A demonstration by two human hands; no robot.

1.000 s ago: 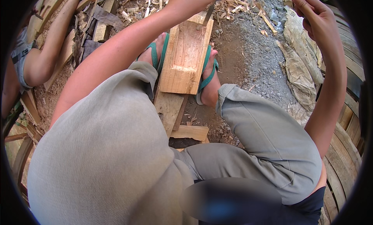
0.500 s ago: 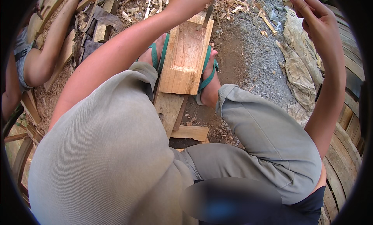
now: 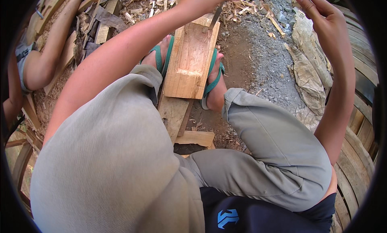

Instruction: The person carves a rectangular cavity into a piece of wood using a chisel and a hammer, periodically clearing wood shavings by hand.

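Observation:
A pale wooden block (image 3: pixel 183 86) with a shallow rectangular hollow lies between my feet, tilted slightly. At the top edge my left hand (image 3: pixel 205 0) is closed around a chisel (image 3: pixel 216 17). Only the chisel's narrow metal blade shows, its tip down inside the hollow near the far right corner. My right hand (image 3: pixel 324 13) is raised at the upper right, apart from the block. Its fingers are curled, partly cut off by the frame, and what they hold cannot be made out.
Under the block's near end runs a wooden plank (image 3: pixel 173 116). My feet in green sandals (image 3: pixel 215 78) flank the block. Wood shavings (image 3: pixel 242 7) litter the far ground. A crumpled sack (image 3: pixel 308 68) lies on gravel at right. Another person's arm (image 3: pixel 54 51) shows at left.
The block and plank appear slightly lower and left in the view. My right hand has shifted slightly left; the chisel tip stays in the hollow.

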